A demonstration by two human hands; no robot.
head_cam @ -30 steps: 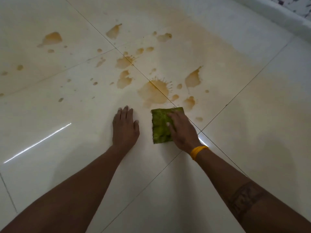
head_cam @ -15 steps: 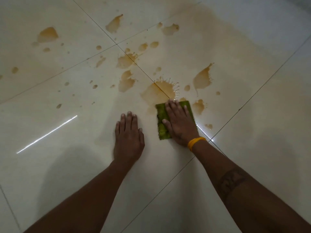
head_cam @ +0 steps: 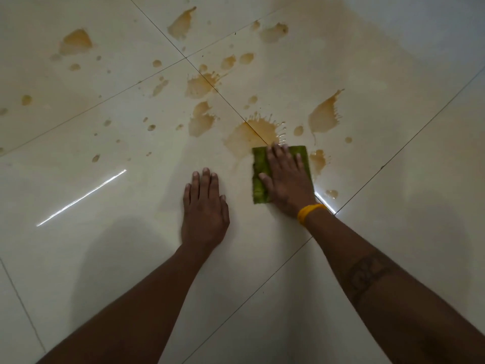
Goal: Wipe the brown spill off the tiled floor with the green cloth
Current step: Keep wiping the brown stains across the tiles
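Right hand (head_cam: 287,179) pressed flat, fingers straight, on folded green cloth (head_cam: 258,174) at near edge of big brown splash (head_cam: 252,136) on glossy cream tiled floor (head_cam: 105,206). Left hand (head_cam: 204,206) lay flat on bare tile beside it, holding nothing

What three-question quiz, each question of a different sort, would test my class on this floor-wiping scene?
1. True or false: the right hand lies flat on the green cloth.
2. Multiple choice: the left hand is
A) lifting the cloth
B) flat on the bare floor
C) out of view
3. Fill in: the right wrist wears a ______ band.

Key
1. True; its fingers lie straight over the cloth, at the near edge of the large brown splash.
2. B
3. yellow
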